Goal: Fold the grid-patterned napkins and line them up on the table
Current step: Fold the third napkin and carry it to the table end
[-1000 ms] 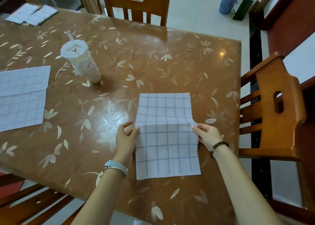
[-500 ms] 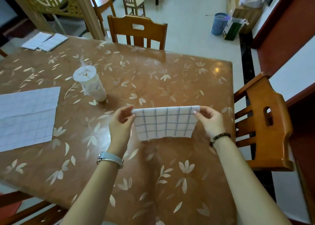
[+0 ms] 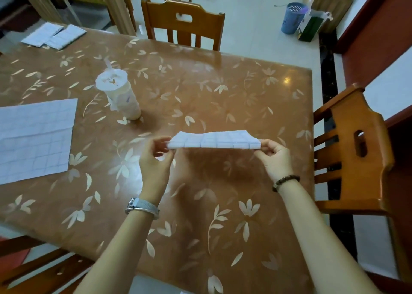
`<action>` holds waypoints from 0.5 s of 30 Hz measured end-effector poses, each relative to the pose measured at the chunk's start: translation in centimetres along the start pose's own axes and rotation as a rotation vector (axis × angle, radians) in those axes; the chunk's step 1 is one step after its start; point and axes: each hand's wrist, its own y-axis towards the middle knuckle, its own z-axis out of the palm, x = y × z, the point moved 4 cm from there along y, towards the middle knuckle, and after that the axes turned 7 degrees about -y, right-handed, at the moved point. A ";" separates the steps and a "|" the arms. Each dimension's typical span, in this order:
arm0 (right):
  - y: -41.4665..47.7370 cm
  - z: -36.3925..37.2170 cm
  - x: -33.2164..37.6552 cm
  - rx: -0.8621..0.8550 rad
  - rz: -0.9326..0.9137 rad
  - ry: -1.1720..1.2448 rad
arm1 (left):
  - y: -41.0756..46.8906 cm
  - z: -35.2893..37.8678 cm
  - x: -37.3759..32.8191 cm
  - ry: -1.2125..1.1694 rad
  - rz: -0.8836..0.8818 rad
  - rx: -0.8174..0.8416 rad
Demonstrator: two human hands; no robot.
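I hold a folded grid-patterned napkin [image 3: 213, 140] in the air above the brown flowered table [image 3: 223, 88], stretched flat and nearly edge-on to the camera. My left hand [image 3: 156, 160] pinches its left end and my right hand [image 3: 273, 157] pinches its right end. An unfolded grid napkin [image 3: 33, 137] lies flat at the table's left edge. Two folded napkins [image 3: 54, 35] lie side by side at the far left corner.
A white lidded cup with a straw [image 3: 120, 95] stands left of the held napkin. Wooden chairs stand at the far side [image 3: 182, 24] and the right side [image 3: 356, 151]. A blue bin [image 3: 292, 17] sits on the floor beyond.
The napkin lay on the table half folded; both hands lifted it, and it has since tipped from hanging down to nearly level. The view has tilted upward.
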 end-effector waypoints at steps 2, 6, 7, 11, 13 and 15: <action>-1.3 0.6 -2.5 0.022 0.055 0.007 | -1.9 -0.6 2.6 -0.031 -0.084 0.011; -3.7 1.3 -7.1 0.076 0.170 -0.012 | -6.1 -1.5 6.9 -0.102 -0.276 0.035; -4.1 1.4 -7.9 0.081 0.192 -0.023 | -7.0 -1.7 7.8 -0.125 -0.326 0.025; -5.0 1.8 -9.5 0.113 0.282 -0.035 | -8.9 -2.0 10.1 -0.243 -0.498 -0.046; -5.2 2.1 -9.8 0.121 0.332 -0.027 | -9.2 -2.0 10.5 -0.249 -0.544 -0.066; -5.1 2.3 -10.0 0.090 0.380 -0.020 | -9.1 -1.9 10.4 -0.214 -0.546 -0.064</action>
